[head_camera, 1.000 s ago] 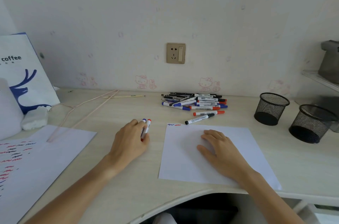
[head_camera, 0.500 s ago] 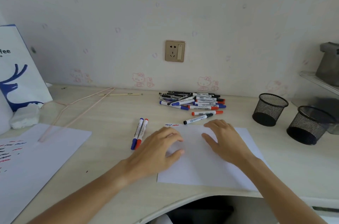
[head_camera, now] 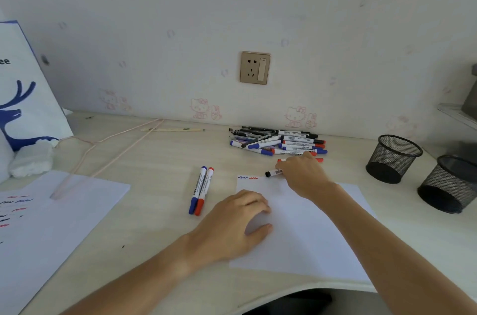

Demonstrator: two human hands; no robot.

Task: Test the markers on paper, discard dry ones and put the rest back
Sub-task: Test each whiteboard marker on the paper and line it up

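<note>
Reaching toward the frame's centre right, the right hand (head_camera: pixel 304 175) covers a black-capped marker (head_camera: pixel 273 173) at the top edge of the sheet (head_camera: pixel 309 232); only the cap end and a barcode label show, and whether the fingers grasp it or only touch it cannot be told. A red marker (head_camera: pixel 318 160) lies just beyond the hand, mostly hidden. Left hand (head_camera: pixel 237 222) rests on the sheet's left edge, fingers loosely curled, holding nothing. Sheet's top left corner bears a blue squiggle (head_camera: pixel 243 177) and a red squiggle (head_camera: pixel 253 178). Left of the sheet, a blue marker (head_camera: pixel 198 189) and a red-capped marker (head_camera: pixel 204 191) lie touching, side by side; barrel print too small to read. Marker pile (head_camera: pixel 278 143) sits at centre back of the counter (head_camera: pixel 160 160), labels unreadable. Two mesh cups (head_camera: pixel 393 157) stand at right. Far left: a second sheet (head_camera: pixel 51 224) with red, blue and black strokes, and a white bag (head_camera: pixel 23 87) with a blue deer and the letters "ee".
</note>
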